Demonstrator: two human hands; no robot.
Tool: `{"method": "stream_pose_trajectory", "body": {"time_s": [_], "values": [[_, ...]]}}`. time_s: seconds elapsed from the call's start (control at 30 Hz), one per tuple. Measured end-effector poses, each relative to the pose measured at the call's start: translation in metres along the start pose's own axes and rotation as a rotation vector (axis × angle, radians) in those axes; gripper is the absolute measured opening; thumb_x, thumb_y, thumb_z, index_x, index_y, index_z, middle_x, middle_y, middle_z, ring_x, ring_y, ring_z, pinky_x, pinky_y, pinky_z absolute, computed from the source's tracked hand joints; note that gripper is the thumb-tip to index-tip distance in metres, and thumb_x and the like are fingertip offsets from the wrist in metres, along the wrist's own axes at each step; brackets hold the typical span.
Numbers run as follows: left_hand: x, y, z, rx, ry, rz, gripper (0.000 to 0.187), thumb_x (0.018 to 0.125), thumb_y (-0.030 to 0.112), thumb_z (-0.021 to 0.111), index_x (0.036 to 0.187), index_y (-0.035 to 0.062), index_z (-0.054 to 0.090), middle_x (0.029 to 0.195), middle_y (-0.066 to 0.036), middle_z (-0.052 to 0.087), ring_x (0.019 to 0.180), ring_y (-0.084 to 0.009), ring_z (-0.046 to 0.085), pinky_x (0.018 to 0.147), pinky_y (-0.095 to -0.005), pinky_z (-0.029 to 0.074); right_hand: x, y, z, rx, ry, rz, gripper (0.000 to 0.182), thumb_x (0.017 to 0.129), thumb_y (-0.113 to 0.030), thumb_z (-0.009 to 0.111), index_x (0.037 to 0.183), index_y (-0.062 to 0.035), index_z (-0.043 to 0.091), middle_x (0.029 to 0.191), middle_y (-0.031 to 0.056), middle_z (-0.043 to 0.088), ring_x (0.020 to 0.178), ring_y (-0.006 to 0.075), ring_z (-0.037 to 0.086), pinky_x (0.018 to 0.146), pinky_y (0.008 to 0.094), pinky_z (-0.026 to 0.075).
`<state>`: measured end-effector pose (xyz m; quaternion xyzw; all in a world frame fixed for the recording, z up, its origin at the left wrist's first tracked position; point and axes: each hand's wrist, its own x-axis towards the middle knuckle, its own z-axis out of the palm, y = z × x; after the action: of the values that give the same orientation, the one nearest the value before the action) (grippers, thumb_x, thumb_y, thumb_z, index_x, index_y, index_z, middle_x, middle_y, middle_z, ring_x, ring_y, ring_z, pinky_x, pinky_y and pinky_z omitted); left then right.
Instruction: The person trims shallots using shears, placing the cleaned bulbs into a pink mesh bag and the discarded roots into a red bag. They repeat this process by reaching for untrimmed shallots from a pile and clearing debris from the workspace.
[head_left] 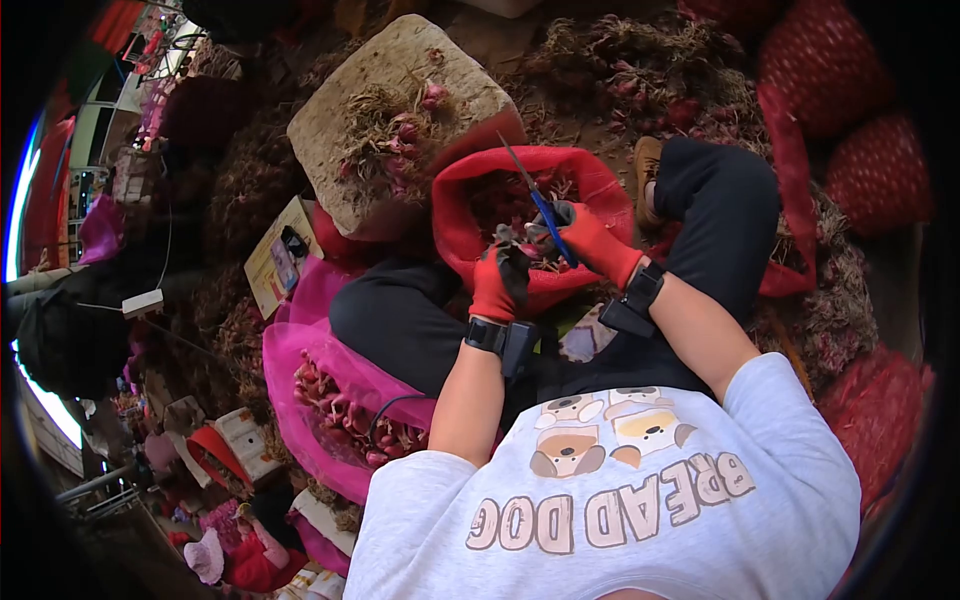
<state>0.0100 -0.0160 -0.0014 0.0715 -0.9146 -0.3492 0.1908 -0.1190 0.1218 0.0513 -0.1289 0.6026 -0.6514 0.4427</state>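
Note:
My right hand [592, 238], in a red glove with dark fingers, is closed around blue-handled scissors [546, 212]. Their long, thin blade points up and left over an open red mesh bag [590, 170]. Just left of it, my left hand [503, 272], gloved the same way, is closed with its fingertips pinched together. What they hold, if anything, is too small to make out. Inside the bag lie red shallots [500, 195], partly hidden by my hands. The bag stands between my legs, its rim rolled outward.
A pale block [325, 130] beyond the bag bears shallots with dried stalks [400, 140]. On the left sits a pink mesh bag [290, 400] of shallots. Full red sacks [825, 70] stand at the upper right, near heaped dried stalks [640, 60]. Several people sit at the lower left.

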Motion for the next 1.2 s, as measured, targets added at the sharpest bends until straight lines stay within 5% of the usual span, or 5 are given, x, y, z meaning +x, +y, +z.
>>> {"method": "stream_pose_trajectory", "body": {"time_s": [0.3, 0.4, 0.53, 0.73, 1.2], "values": [[0.025, 0.027, -0.007, -1.302, 0.186, -1.174, 0.039, 0.095, 0.040, 0.045, 0.107, 0.0046, 0.055, 0.095, -0.003, 0.059, 0.076, -0.0123, 0.054, 0.068, -0.0244, 0.046, 0.009, 0.016, -0.016, 0.216, -0.004, 0.157, 0.019, 0.083, -0.014, 0.064, 0.096, 0.0003, 0.063, 0.078, 0.0055, 0.064, 0.062, 0.0118, 0.060, 0.057, 0.0244, 0.050], [0.022, 0.029, -0.016, -0.698, -0.268, -0.364, 0.029, 0.087, 0.016, 0.056, 0.113, 0.0047, 0.054, 0.102, -0.007, 0.058, 0.089, -0.0191, 0.057, 0.079, -0.0293, 0.046, 0.006, 0.011, -0.013, 0.269, 0.068, 0.082, 0.020, 0.084, -0.015, 0.064, 0.097, 0.0004, 0.063, 0.077, 0.0062, 0.064, 0.060, 0.0132, 0.061, 0.054, 0.0265, 0.051], [0.030, 0.031, -0.029, -0.117, -0.194, 0.243, 0.035, 0.082, 0.005, 0.060, 0.117, 0.0048, 0.054, 0.107, -0.008, 0.059, 0.097, -0.0228, 0.058, 0.086, -0.0298, 0.045, 0.003, 0.011, -0.017, 0.377, 0.021, 0.146, 0.021, 0.085, -0.016, 0.063, 0.098, 0.0007, 0.062, 0.077, 0.0068, 0.064, 0.062, 0.0136, 0.062, 0.055, 0.0273, 0.051], [0.015, 0.009, 0.000, -0.907, -0.041, -0.672, 0.030, 0.081, 0.003, 0.061, 0.110, 0.0011, 0.060, 0.114, -0.010, 0.058, 0.095, -0.0180, 0.060, 0.088, -0.0260, 0.045, 0.005, 0.014, -0.021, 0.382, -0.114, 0.190, 0.022, 0.086, -0.017, 0.061, 0.101, 0.0004, 0.061, 0.080, 0.0080, 0.064, 0.064, 0.0137, 0.062, 0.054, 0.0271, 0.052], [0.022, 0.053, -0.008, -0.023, -0.046, -0.163, 0.033, 0.058, 0.000, 0.070, 0.090, 0.0066, 0.061, 0.092, -0.012, 0.053, 0.081, -0.0318, 0.058, 0.070, -0.0375, 0.049, 0.011, 0.034, -0.023, 0.352, 0.054, 0.148, 0.018, 0.087, -0.015, 0.056, 0.094, 0.0005, 0.062, 0.073, 0.0073, 0.063, 0.059, 0.0147, 0.062, 0.050, 0.0261, 0.051]]}}
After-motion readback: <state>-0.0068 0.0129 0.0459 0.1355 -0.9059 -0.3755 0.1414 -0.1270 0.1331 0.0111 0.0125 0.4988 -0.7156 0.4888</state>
